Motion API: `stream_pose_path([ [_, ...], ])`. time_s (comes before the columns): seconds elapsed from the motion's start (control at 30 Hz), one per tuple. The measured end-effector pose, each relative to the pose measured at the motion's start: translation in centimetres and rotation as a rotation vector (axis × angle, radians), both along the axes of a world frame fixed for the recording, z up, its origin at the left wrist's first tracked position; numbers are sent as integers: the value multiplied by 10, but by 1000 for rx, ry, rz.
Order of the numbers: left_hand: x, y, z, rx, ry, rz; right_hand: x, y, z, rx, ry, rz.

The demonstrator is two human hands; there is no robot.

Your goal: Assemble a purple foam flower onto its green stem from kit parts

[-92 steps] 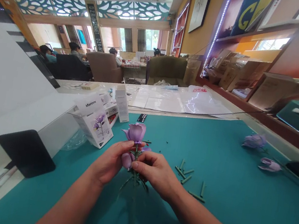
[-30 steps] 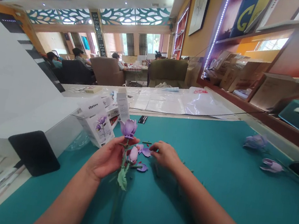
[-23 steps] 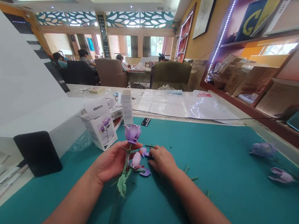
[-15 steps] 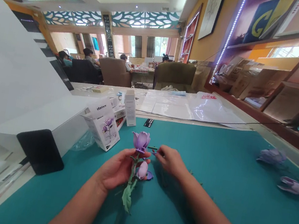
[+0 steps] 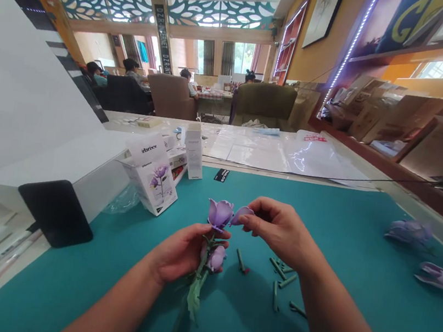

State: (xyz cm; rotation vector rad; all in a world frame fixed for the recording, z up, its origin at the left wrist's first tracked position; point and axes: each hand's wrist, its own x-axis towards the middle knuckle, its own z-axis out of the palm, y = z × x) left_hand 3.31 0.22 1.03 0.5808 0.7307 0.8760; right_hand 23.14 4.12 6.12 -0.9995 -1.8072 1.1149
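Note:
My left hand [image 5: 183, 252] is closed round the green stem of a purple toy flower [image 5: 220, 214], which stands upright above my fingers. A smaller purple bud [image 5: 216, 258] and a green leaf [image 5: 194, 298] hang lower on the same stem. Between thumb and fingers, my right hand [image 5: 275, 224] pinches a loose purple petal [image 5: 241, 215] close beside the bloom's right side; whether it touches the bloom I cannot tell. Below my right hand lie several green stem pieces [image 5: 275, 294] on the mat, one of them with a small red end [image 5: 246, 271].
A green mat [image 5: 340, 261] covers the table. White boxes [image 5: 156, 181] with a flower picture and a clear plastic bag [image 5: 123, 198] stand behind left, near a black tablet-like panel [image 5: 56, 213]. Two purple flowers [image 5: 409, 232] lie far right. People sit in the background.
My right hand has lifted and moved right, and a purple petal now shows in its pinch. The flower in my left hand appears slightly farther right. Green pieces on the mat are now uncovered.

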Motion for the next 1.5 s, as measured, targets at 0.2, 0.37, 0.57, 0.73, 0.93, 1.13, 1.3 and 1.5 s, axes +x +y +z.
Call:
stream_pose_path([
  [0.2,4,-1,-2,13,2,-13,-5,1,-8,82,-103,-67],
  [0.37,5,0,-3,-5,1,17,-8,0,-9,106,-156,-82],
  [0.57,7,-1,-3,-6,4,58,-11,0,-10,112,-193,-104],
  [0.73,8,-2,-3,-8,5,44,-11,0,-11,88,-197,-101],
  [0.93,12,-1,-4,-15,12,80,-10,4,-15,137,-196,-113],
  [1.13,16,6,-4,-31,11,111,-8,18,-24,147,-129,-39],
  [1.3,25,4,-3,-24,-6,199,-2,25,-27,95,-112,8],
  [1.5,31,-1,-5,-55,-23,173,1,23,-26,70,-99,23],
])
